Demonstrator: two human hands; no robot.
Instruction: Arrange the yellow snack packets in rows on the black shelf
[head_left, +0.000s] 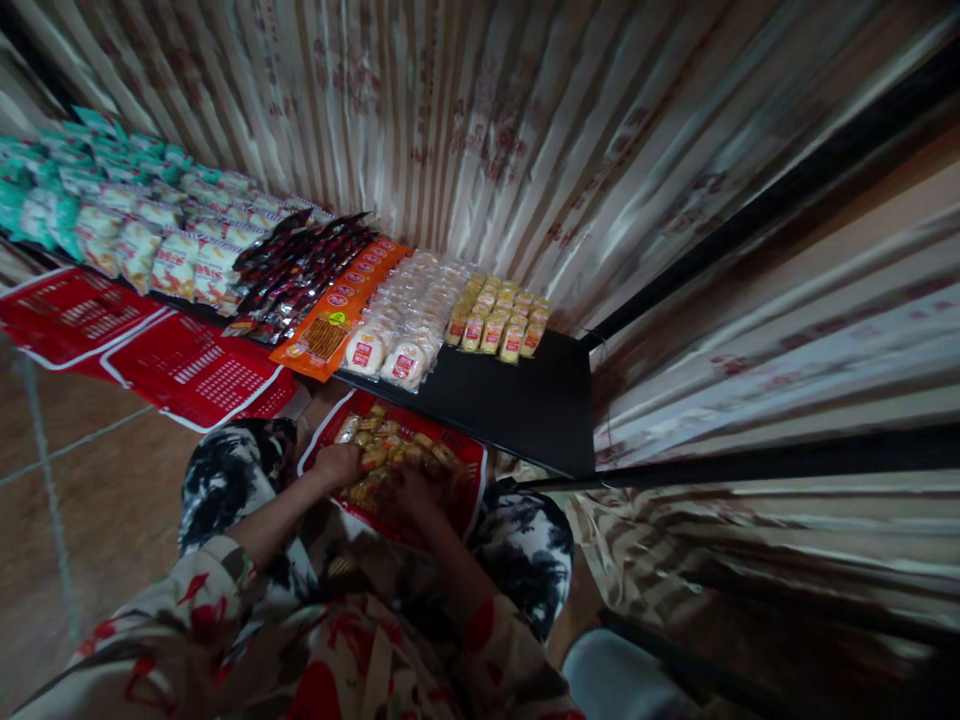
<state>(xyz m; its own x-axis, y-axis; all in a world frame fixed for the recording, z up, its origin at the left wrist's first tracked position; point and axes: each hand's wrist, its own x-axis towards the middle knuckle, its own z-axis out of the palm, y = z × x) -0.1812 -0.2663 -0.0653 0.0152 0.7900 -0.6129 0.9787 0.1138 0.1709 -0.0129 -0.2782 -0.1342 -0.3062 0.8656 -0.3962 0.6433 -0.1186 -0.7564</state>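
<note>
Both hands (337, 466) among wrapped snacks (390, 442), grip unclear; snacks' long axes variously angled, red sheet (472, 470) beneath

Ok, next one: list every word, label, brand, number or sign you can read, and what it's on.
No text is clear enough to quote.
White snack bags: red print, blurred.
Dark packets: blurred.
Orange packet: round marks and badge, too small.
Round biscuits: red labels, too small.
Yellow snacks: labels, too small.
Red sheets: pale printed rows, blurred.
Gold packets: nothing legible.
Curtain: reddish characters, blurred.
</note>
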